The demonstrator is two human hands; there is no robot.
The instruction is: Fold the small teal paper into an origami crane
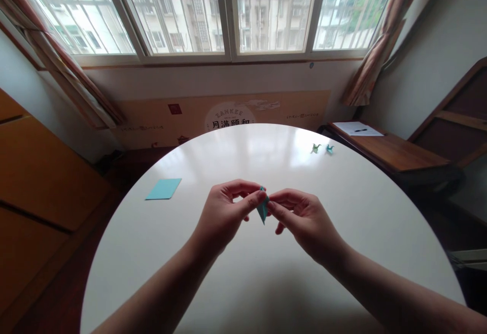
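Note:
A small folded piece of teal origami paper [263,211] is held up above the white table, its narrow point facing down toward me. My left hand [232,207] pinches its upper left part between thumb and fingers. From the other side, my right hand [299,211] pinches its right edge, thumb in front. The fingertips cover much of the paper, so its full folded shape is hidden. To the left on the table lies a flat teal square of paper [163,189].
The round white table [152,263] fills the middle. Toward its far right edge stand a green paper crane [315,148] and a teal paper crane [329,149]. Beyond is a wooden side table [403,148] bearing a white sheet [353,128] and a pen [360,130].

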